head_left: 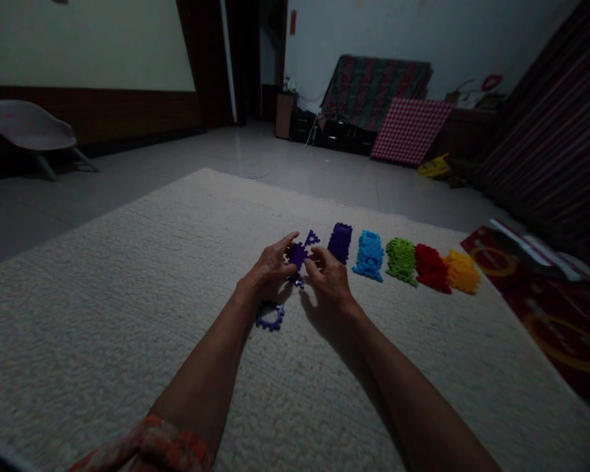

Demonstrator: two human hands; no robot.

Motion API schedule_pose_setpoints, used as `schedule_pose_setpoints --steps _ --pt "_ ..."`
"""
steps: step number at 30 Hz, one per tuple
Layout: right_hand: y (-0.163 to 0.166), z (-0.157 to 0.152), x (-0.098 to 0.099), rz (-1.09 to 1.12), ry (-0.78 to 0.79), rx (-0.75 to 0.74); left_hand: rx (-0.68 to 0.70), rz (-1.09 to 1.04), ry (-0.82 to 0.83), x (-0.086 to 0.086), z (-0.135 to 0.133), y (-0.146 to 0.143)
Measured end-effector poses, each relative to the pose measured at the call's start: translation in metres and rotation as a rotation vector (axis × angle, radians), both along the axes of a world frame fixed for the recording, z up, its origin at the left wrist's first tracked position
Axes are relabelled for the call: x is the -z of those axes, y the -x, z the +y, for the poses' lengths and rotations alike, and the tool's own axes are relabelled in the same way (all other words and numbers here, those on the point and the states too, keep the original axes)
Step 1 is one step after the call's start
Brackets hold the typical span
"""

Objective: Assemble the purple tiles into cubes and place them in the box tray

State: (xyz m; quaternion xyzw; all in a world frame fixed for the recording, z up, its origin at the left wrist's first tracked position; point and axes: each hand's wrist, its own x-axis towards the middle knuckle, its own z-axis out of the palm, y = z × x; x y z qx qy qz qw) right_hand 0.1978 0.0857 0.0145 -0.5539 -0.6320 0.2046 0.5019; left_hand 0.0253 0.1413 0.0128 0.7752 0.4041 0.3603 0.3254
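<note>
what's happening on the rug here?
A person sits at a cream rug. Both the left hand and right hand pinch a small purple piece cluster. A purple ring piece lies by the left wrist. To the right stands a row of stacks: purple, blue, green, red, yellow.

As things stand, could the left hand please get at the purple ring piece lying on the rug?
Probably yes. The purple ring piece lies bare on the rug just beside the left forearm, nothing over it. But the left hand and right hand both hold a purple piece, so it would need to let go first.
</note>
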Motion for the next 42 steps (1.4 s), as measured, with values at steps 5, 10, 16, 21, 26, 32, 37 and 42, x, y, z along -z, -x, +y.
schedule_pose_setpoints --steps 5,10,16,21,26,32,37,42 --pt "-0.006 0.007 0.002 0.214 0.049 0.014 0.079 -0.095 0.038 -0.004 -0.004 -0.011" --pt "-0.012 0.010 0.002 0.356 0.102 0.051 -0.019 -0.236 0.128 0.000 0.000 -0.012" --pt "-0.006 0.006 0.000 0.258 0.005 0.071 -0.003 -0.350 0.311 0.000 -0.002 -0.011" --pt "0.000 0.001 0.000 0.091 -0.082 0.002 0.140 -0.393 0.444 -0.009 -0.007 -0.009" --pt "-0.001 -0.002 -0.004 -0.060 -0.133 -0.096 0.120 -0.415 0.481 -0.010 -0.005 -0.009" --pt "-0.002 -0.004 -0.004 -0.062 -0.129 -0.184 0.103 -0.425 0.549 -0.015 -0.008 -0.009" --pt "-0.002 -0.002 0.000 0.005 -0.097 -0.239 0.134 -0.502 0.607 -0.020 -0.012 -0.009" --pt "-0.005 0.003 0.004 0.053 -0.086 -0.266 0.198 -0.549 0.638 -0.021 -0.013 -0.008"
